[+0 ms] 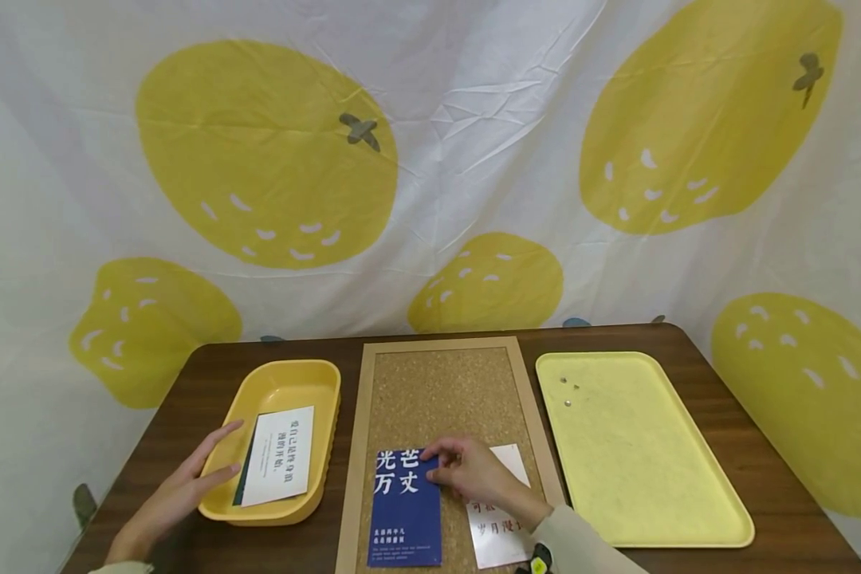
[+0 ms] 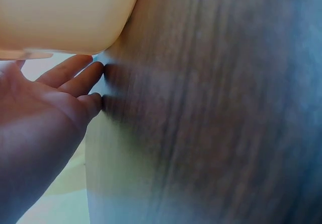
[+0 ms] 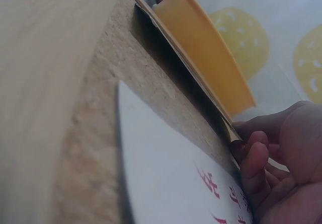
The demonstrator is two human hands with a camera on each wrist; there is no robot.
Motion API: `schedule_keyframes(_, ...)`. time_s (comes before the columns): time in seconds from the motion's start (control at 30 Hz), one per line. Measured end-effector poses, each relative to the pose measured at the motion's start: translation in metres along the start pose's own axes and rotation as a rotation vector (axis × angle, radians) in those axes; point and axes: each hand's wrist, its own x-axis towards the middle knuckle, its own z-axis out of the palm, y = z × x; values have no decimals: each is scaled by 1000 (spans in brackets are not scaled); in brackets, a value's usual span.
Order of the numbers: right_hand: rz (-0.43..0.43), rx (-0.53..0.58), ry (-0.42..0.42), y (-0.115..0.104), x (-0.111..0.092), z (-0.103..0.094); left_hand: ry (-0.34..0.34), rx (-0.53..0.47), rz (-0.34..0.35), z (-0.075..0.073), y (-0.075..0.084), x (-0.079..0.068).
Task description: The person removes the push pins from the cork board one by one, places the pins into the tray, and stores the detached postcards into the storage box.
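A: What do you see at the left?

B: There is the left hand (image 1: 179,490), at the left side of a yellow basin (image 1: 290,387). The fingers are spread and rather straight. The index finger and the thumb come over the rim, and other fingers go down outside, close to the table (image 1: 323,550). The hand has hold of nothing that I can see. Whether it presses on the basin, I cannot tell.

A: And inside the basin?

B: A white card with dark writing (image 1: 280,454) lies on top of a dark green card (image 1: 241,493), of which only the left edge is visible.

A: What is in the middle?

B: A cork board (image 1: 445,391) with a wooden frame. On its near left part lies a blue card (image 1: 405,518) with white characters.

A: Does the right hand touch it?

B: The right hand (image 1: 473,470) is at the far right corner of this blue card, with bent fingers, the index finger and thumb near each other. If they pinch the corner or some small object there, I cannot tell.

A: And further right?

B: Under the right wrist a white card with red writing (image 1: 502,546) lies on the board, partly covered. At the right is a pale yellow tray (image 1: 646,462), with three tiny pieces (image 1: 568,403) in its far left part.
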Motion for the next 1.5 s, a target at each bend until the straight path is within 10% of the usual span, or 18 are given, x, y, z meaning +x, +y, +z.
schedule_keyframes(1.5, 3, 45, 66, -35, 16, -6, 6, 19, -61, 3, 7, -1)
